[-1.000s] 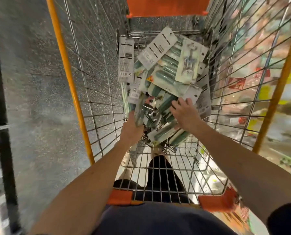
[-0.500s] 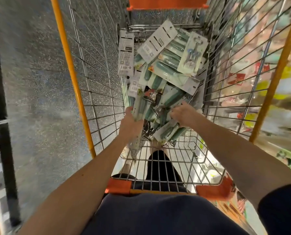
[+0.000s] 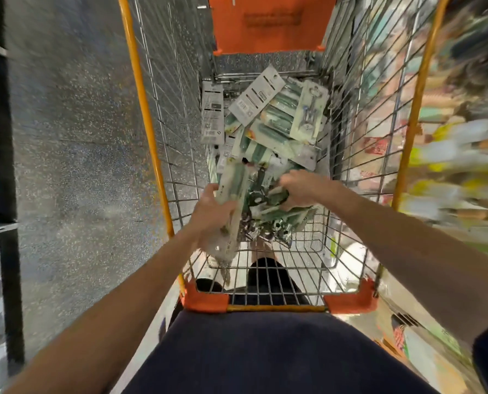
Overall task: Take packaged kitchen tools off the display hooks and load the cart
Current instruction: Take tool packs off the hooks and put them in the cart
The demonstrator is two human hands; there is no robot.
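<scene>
While both arms reach into the cart [image 3: 142, 89], left hand [image 3: 210, 213] fingers clamp a long pack [image 3: 233, 186] at the cart's near end; right hand [image 3: 301, 189] fingers curl onto the pile of packs [image 3: 279, 123] mid-cart

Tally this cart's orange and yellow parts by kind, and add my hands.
Orange corner guards: 2
Orange end panel: 1
Yellow-orange side rails: 2
Hands, the left hand and right hand: 2
Total: 7
The packaged tools are too jumbled and blurred to count.
</scene>
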